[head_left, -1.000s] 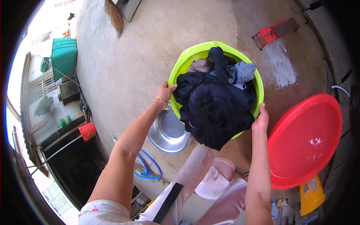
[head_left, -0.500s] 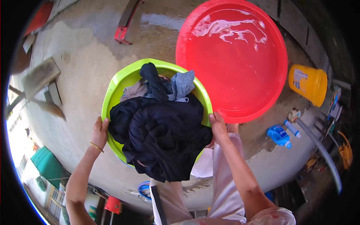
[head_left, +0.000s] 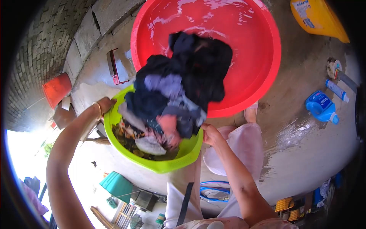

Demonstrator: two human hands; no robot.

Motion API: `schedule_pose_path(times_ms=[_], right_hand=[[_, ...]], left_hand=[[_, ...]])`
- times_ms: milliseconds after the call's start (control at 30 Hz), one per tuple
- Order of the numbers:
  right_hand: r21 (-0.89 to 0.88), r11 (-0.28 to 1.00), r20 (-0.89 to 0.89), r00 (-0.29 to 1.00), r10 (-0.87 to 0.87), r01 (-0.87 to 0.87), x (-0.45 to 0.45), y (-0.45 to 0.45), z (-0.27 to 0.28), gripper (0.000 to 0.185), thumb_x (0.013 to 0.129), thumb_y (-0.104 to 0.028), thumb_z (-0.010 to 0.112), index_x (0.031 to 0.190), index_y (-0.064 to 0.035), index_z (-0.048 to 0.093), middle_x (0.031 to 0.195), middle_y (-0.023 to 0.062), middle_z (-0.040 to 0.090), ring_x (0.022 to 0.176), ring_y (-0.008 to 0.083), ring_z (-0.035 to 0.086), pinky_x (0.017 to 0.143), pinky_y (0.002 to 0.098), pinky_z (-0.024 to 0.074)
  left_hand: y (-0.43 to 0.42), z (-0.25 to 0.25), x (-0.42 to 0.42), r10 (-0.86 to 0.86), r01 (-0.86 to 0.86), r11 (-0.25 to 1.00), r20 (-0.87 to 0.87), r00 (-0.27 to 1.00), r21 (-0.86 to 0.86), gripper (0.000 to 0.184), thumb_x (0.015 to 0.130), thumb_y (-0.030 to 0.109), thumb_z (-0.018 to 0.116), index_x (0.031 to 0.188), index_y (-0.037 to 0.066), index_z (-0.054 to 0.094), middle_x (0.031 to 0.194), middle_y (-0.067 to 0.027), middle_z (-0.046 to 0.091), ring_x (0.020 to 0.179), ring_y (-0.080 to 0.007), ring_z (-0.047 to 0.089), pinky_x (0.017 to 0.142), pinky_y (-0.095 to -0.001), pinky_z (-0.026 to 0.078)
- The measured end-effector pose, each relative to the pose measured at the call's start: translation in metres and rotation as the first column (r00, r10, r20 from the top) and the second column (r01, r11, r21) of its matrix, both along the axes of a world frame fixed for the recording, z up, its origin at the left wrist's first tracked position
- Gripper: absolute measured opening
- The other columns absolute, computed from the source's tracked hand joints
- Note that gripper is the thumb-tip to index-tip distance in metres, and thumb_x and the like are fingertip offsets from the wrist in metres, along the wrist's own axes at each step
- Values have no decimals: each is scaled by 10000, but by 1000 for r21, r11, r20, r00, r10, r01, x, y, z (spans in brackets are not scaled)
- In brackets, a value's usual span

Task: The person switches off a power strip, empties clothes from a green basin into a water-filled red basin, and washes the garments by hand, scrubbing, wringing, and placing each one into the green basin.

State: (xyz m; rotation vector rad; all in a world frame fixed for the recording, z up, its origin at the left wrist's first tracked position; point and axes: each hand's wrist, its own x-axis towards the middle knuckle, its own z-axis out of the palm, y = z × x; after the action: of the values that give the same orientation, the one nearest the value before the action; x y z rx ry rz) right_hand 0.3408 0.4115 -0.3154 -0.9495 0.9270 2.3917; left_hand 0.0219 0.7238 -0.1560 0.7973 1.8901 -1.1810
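My left hand [head_left: 105, 105] and my right hand [head_left: 209, 134] grip opposite sides of a lime-green basin [head_left: 167, 166], which is tilted toward a large red tub [head_left: 251, 57]. Dark clothes [head_left: 202, 63] slide over the basin's far rim, blurred by motion, and hang above the water in the tub. Grey, lilac and pink pieces of clothing [head_left: 167, 124] are bunched behind them, partly still inside the basin. A whitish cloth [head_left: 150, 145] lies near the basin's bottom, among small pieces too blurred to name.
A yellow bucket [head_left: 316, 19] stands right of the tub. Below it are a blue detergent bottle [head_left: 322, 107] and a smaller blue bottle [head_left: 336, 90]. A low bench [head_left: 115, 68] and an orange-red bucket [head_left: 57, 89] are at the left. A blue hose [head_left: 214, 191] lies coiled near my feet.
The green basin has gone from level to tilted, and its clothes have slid forward over the red tub. My left hand has risen along with its rim. The view has turned.
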Motion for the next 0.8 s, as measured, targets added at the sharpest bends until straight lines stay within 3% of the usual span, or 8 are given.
schedule_pose_path(times_ms=[133,233,300,533,667,733,767,800], right_hand=[[-122,990,-43,996,-76,71,0,8,-2,331,949,-262,337,1173,-49,454,1065,124,588,916,267,613,745,465,515],[-157,981,-97,987,-126,110,-7,3,5,361,947,-275,338,1208,-46,434,1085,130,576,940,275,601,756,477,507],[-165,980,-33,993,-114,107,-10,4,7,378,947,-293,335,1220,-46,420,1113,131,558,961,271,590,742,468,509],[-262,936,15,971,-238,233,-5,15,-10,385,948,-296,340,1257,-71,387,1140,123,537,944,259,587,663,438,518],[-278,903,-55,933,-355,327,-25,6,-4,356,945,-290,349,1227,-81,408,1087,117,549,897,224,587,620,408,516],[-40,942,-28,942,-335,334,-35,13,16,332,939,-286,358,1193,-87,437,1045,95,548,880,183,566,603,364,497],[-111,951,-136,943,-304,290,-30,19,27,491,845,-231,532,1296,-125,366,1102,70,542,790,136,613,535,298,529],[-107,954,-150,944,-295,281,-19,33,44,491,845,-231,532,1296,-125,366,1102,70,542,790,136,613,535,298,529]], left_hand=[[36,-19,52,63,-61,998,-76,995,18,378,892,347,472,853,-7,596,704,-98,604,531,-213,596,478,-391,502],[47,-24,57,-135,132,990,-65,989,-54,344,864,311,497,804,-14,591,677,-82,577,529,-192,556,485,-374,465],[62,-38,66,-87,84,995,-58,995,-54,317,846,282,515,800,-21,595,646,-76,547,512,-180,505,470,-369,425],[98,-60,146,-197,195,980,-80,977,-36,266,842,204,527,894,-49,595,719,-101,568,576,-211,564,540,-400,492],[124,-49,158,-283,265,954,-127,951,-140,285,840,200,527,898,-70,595,742,-117,585,608,-215,577,529,-374,486],[137,-25,166,-443,418,878,-64,894,-231,288,825,195,532,885,-79,597,754,-141,599,609,-218,585,523,-375,481],[138,-8,175,-458,435,881,-101,883,-185,317,793,226,567,835,-86,608,722,-148,611,605,-209,595,533,-367,474],[137,6,177,-450,426,886,-115,886,-183,317,793,226,567,835,-86,608,722,-148,611,605,-209,595,533,-367,474]])
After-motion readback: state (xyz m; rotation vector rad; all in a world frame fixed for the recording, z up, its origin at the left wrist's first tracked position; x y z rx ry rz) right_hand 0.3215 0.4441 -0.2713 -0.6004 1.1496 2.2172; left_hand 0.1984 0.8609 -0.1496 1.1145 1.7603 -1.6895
